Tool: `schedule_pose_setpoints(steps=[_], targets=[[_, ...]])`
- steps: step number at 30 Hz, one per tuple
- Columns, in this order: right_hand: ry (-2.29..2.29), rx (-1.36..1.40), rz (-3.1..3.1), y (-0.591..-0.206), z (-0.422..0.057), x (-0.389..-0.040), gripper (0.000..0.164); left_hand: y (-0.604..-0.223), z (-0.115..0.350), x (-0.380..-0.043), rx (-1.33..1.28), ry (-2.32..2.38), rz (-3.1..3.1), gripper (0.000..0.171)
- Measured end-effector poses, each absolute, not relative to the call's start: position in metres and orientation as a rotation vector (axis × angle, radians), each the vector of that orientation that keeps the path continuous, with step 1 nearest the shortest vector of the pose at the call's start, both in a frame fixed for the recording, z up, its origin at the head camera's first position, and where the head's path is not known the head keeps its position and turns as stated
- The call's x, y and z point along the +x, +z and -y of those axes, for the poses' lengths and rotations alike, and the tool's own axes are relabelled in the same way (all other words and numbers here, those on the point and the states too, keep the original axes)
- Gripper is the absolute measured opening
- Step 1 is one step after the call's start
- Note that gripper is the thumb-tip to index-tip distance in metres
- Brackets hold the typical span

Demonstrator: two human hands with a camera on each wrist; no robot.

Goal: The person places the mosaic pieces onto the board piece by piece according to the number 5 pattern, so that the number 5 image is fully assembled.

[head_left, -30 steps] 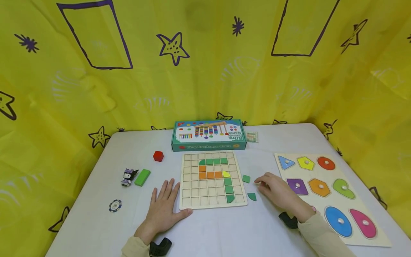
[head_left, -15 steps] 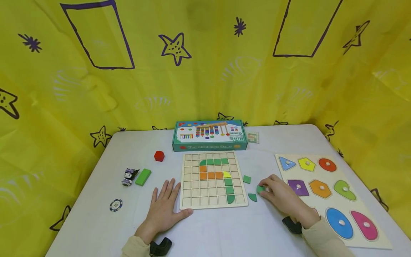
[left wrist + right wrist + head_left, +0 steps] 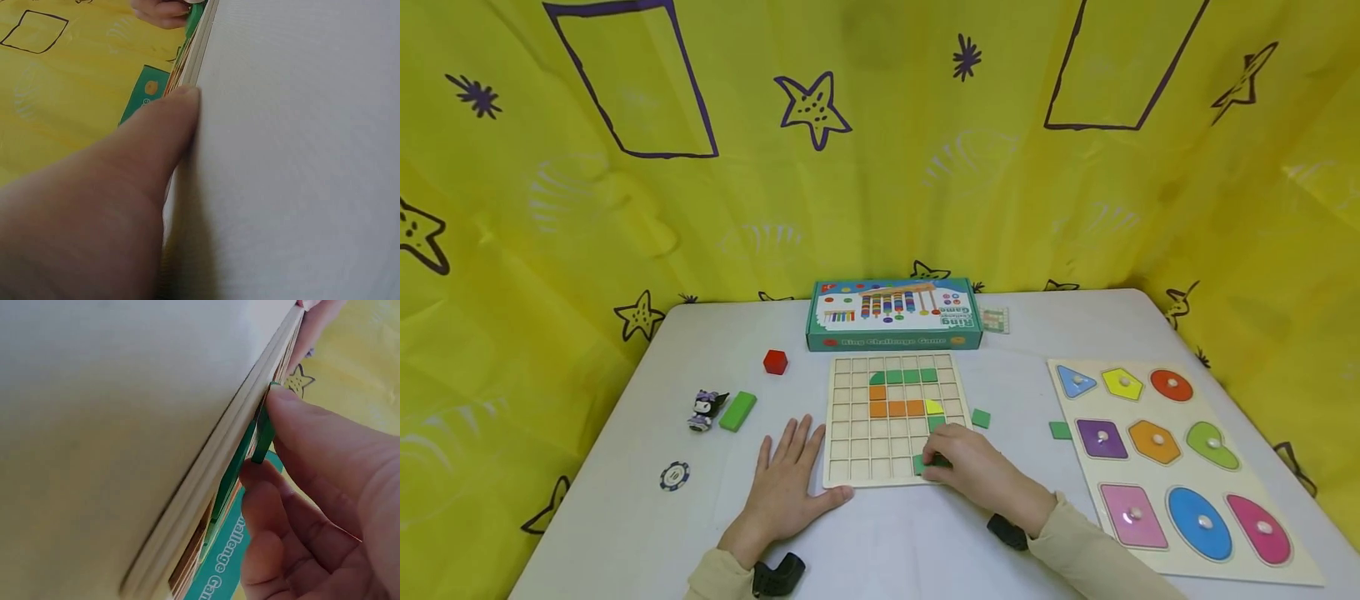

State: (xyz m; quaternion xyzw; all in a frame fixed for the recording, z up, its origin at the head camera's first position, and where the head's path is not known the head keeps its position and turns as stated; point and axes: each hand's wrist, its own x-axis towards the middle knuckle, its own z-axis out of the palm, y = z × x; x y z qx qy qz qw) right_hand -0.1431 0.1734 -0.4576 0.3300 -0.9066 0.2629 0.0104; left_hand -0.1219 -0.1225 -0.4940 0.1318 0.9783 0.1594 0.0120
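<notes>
My right hand [image 3: 973, 475] pinches a small green tile [image 3: 918, 465] between thumb and fingers, over the lower part of the wooden grid board [image 3: 850, 448]. In the right wrist view the held tile [image 3: 266, 432] stands on edge close to the board's surface. My left hand [image 3: 778, 492] lies flat with fingers spread, its thumb against the board's lower left corner. Green tiles [image 3: 912, 376], orange tiles [image 3: 897, 408] and a yellow tile [image 3: 934, 407] sit in the cells. Part of the lower right corner is hidden behind my right hand.
One loose green square [image 3: 981, 418] lies right of the board, another green tile [image 3: 1060, 430] beside the knobbed shape puzzle [image 3: 1138, 471]. Behind stands a game box [image 3: 895, 317]. Leftward are a red block [image 3: 775, 362], figurine [image 3: 705, 410], green block [image 3: 738, 411] and chip [image 3: 674, 476].
My right hand took hold of a green tile right of the board and carried it left over the lower grid. The quarter-round tile there is out of sight. My left hand stayed put.
</notes>
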Motion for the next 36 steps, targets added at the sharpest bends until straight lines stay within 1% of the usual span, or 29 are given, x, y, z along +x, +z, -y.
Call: schedule_pose_setpoints(steps=[3, 9, 12, 16, 22, 26, 30, 36], targets=[[0.772, 1.055, 2.808, -0.458, -0.17, -0.143, 0.014, -0.493, 0.122, -0.123, 0.415, 0.487, -3.054, 0.104], [0.687, 1.147, 2.769, -0.455, -0.171, -0.143, 0.005, -0.492, 0.123, -0.122, 0.422, 0.512, -3.057, 0.103], [0.706, 1.149, 2.756, -0.453, -0.179, -0.141, 0.007, -0.492, 0.122, -0.121, 0.413, 0.506, -3.047, 0.104], [0.736, 0.999, 2.764, -0.45, -0.209, -0.141, 0.014, -0.492, 0.121, -0.12, 0.405, 0.503, -3.041, 0.103], [0.692, 0.636, 2.841, -0.445, -0.281, -0.147, 0.019, -0.493, 0.122, -0.12, 0.407, 0.475, -3.048, 0.103], [0.614, 0.525, 2.922, -0.443, -0.314, -0.149, 0.025, -0.494, 0.123, -0.12, 0.408, 0.477, -3.057, 0.103], [0.545, 0.508, 2.992, -0.446, -0.327, -0.149, 0.026, -0.495, 0.123, -0.119, 0.407, 0.482, -3.052, 0.104], [0.439, 0.515, 2.95, -0.449, -0.327, -0.15, 0.021, -0.495, 0.122, -0.121, 0.416, 0.483, -3.054, 0.104]])
